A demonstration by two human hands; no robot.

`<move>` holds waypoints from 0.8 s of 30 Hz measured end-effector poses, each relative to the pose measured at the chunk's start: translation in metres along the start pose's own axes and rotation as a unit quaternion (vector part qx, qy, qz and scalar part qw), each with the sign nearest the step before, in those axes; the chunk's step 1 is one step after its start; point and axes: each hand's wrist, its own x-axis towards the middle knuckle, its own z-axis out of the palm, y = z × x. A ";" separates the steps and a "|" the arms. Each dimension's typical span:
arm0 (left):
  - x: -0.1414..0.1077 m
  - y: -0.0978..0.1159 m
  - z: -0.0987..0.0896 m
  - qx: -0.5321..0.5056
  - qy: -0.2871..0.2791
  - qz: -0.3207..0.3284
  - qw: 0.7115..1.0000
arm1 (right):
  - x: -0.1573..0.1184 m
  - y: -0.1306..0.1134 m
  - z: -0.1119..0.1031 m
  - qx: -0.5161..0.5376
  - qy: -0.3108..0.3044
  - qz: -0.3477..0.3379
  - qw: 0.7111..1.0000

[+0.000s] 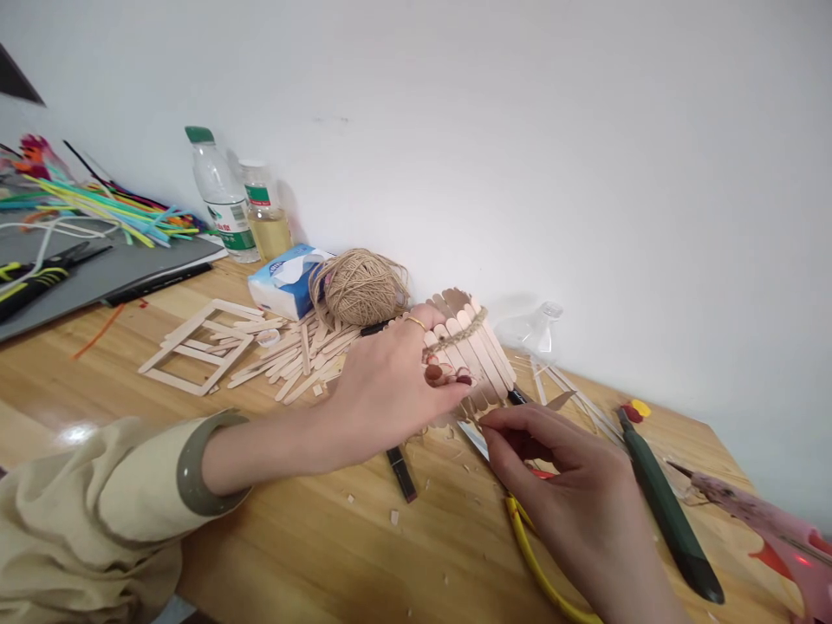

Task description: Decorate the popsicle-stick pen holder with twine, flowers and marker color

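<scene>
My left hand (383,381) is wrapped round a small cup-shaped holder made of wooden craft sticks (490,355), which is tilted over on its side. A strand of twine (473,328) runs round the holder near its rim. Close by its lower end, my right hand (565,477) is closed in a pinch between thumb and forefinger. Whatever sits between those fingertips is too small to make out. Yellow-handled scissors (533,555) lie under my right hand, partly hidden by it.
A ball of twine (364,288), a tissue pack (276,286), loose craft sticks (292,360) and stick frames (175,381) lie left. Bottles (221,195) stand by the wall. A green cutter (669,511) and pink glue gun (760,516) lie right; a black marker (401,474) lies in front.
</scene>
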 end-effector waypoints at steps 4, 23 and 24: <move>0.001 -0.002 -0.001 -0.015 -0.012 0.001 1.000 | 0.001 0.003 0.000 -0.060 0.013 -0.103 0.993; 0.006 -0.012 0.004 -0.074 -0.042 0.022 0.996 | -0.002 0.021 -0.003 -0.243 0.029 -0.310 0.919; 0.006 -0.014 0.005 -0.086 -0.043 0.024 0.995 | -0.002 0.022 -0.003 -0.246 0.028 -0.310 0.918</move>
